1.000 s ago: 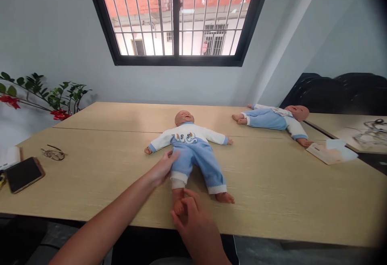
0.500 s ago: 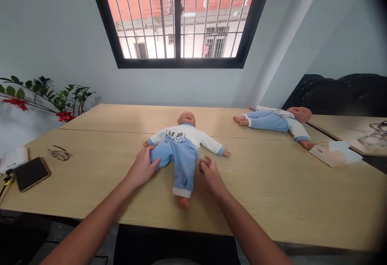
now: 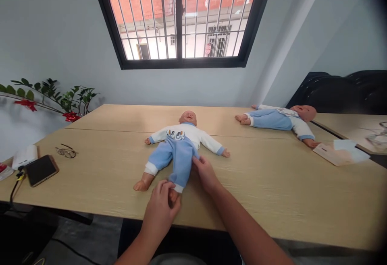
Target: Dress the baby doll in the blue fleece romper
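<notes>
A baby doll (image 3: 189,130) in a white top and blue trousers (image 3: 182,158) lies on its back on the wooden table (image 3: 256,192), head toward the window and arms spread. My left hand (image 3: 161,202) is closed around the doll's foot and white trouser cuff on the right-hand leg. On the same leg, my right hand (image 3: 205,172) pinches the blue trouser fabric at the outer side, near the thigh. The doll's other foot (image 3: 143,182) rests bare on the table, its cuff above the ankle.
A second doll (image 3: 272,119) in similar clothes lies at the back right, beside papers (image 3: 341,152). To the left are eyeglasses (image 3: 66,151), a phone (image 3: 42,170) and a white box-shaped device (image 3: 25,157) with a cable. A leafy plant (image 3: 65,96) stands behind the table's left end.
My left hand has moved from the doll's left-hand trouser leg to the other foot. My right hand has come onto the trouser fabric. The left-hand leg now lies stretched out with its foot visible.
</notes>
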